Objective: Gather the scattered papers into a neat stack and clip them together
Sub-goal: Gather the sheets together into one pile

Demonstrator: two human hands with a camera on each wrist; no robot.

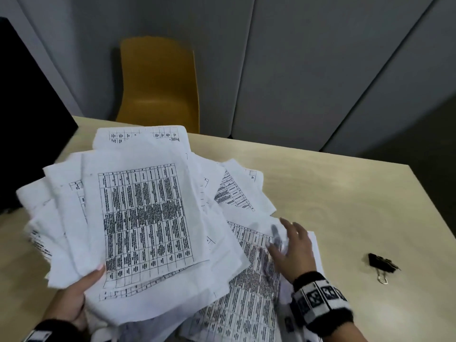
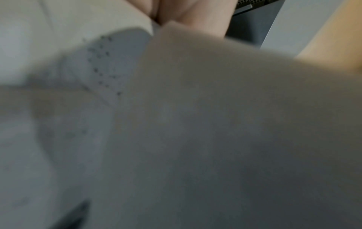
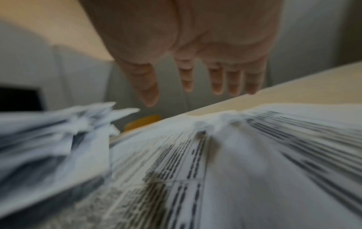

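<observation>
A fanned bunch of white printed papers (image 1: 138,218) with black tables is lifted off the table, gripped at its near edge by my left hand (image 1: 79,294), thumb on top. In the left wrist view the papers (image 2: 195,124) fill the picture, blurred. More printed sheets (image 1: 246,304) lie flat on the table under my right hand (image 1: 293,248), which hovers just above them with straight, spread fingers (image 3: 217,80) and holds nothing. In the right wrist view these sheets (image 3: 235,162) lie below the palm. A black binder clip (image 1: 381,264) lies on the table to the right, apart from both hands.
The light wooden table (image 1: 345,193) has bare surface to the right and behind the papers. A yellow chair (image 1: 158,82) stands behind its far edge. A black panel (image 1: 24,119) stands at the left. Grey wall panels fill the background.
</observation>
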